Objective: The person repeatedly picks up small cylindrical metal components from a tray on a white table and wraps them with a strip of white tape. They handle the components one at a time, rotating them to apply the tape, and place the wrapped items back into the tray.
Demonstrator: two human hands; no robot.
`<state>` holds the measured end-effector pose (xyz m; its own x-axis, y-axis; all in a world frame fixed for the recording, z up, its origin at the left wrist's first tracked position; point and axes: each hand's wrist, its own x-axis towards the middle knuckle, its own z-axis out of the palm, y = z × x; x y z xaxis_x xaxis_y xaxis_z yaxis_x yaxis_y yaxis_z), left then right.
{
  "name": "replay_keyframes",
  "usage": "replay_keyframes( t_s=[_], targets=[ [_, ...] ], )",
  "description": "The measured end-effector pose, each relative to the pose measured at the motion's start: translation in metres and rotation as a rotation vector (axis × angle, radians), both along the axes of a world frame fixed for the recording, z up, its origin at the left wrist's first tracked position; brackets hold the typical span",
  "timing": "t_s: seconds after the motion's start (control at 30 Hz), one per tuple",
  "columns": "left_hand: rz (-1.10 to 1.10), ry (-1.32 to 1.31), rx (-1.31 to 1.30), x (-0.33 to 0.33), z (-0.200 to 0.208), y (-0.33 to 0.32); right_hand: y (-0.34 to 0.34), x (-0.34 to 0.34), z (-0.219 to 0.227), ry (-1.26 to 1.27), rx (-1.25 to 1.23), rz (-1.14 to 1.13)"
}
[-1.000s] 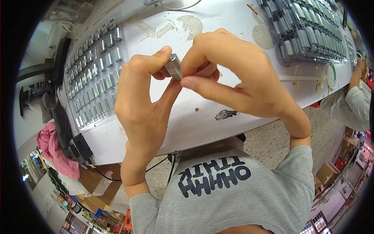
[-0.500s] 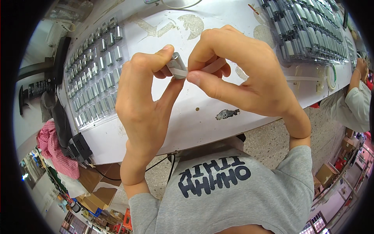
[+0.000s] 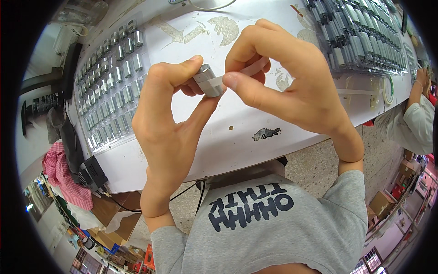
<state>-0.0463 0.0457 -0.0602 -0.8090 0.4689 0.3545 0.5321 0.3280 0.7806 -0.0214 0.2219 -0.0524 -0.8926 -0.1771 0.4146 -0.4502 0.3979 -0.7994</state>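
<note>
Between the thumb and fingers of my left hand (image 3: 166,100) is a short silver metal cylinder (image 3: 211,90), tilted, its top end showing. A whitish translucent strip (image 3: 252,69), like tape, lies against the cylinder's side and runs off to the right. My right hand (image 3: 292,82) pinches that strip between thumb and forefinger, close beside the cylinder. The strip's far end passes behind the right fingers and is partly hidden. Both hands are raised over the white table (image 3: 228,155).
At the left lies a clear plastic tray (image 3: 145,59) with rows of similar silver cylinders. Stacked trays of grey cylinders (image 3: 365,45) fill the far right. A roll of tape (image 3: 388,91) is near the right edge. A person in a pale shirt (image 3: 408,123) sits beyond.
My right hand has shifted slightly up and right, with more of the strip showing between it and the cylinder. The cylinder has turned a little in my left hand.
</note>
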Motion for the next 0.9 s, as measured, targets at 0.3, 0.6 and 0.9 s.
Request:
replay_keyframes(
  t_s=[0.3,0.6,0.9],
  targets=[
    [-0.083,-0.092,0.093,0.001,0.002,0.001,0.004,0.001,0.003,-0.242,-0.184,0.047],
    [-0.344,-0.125,0.358,-0.002,-0.007,0.002,0.003,0.002,0.008,-0.602,-0.589,0.278],
    [-0.238,0.086,0.239,-0.002,-0.011,0.001,-0.001,0.004,0.014,-0.756,-0.629,0.322]
  ],
)
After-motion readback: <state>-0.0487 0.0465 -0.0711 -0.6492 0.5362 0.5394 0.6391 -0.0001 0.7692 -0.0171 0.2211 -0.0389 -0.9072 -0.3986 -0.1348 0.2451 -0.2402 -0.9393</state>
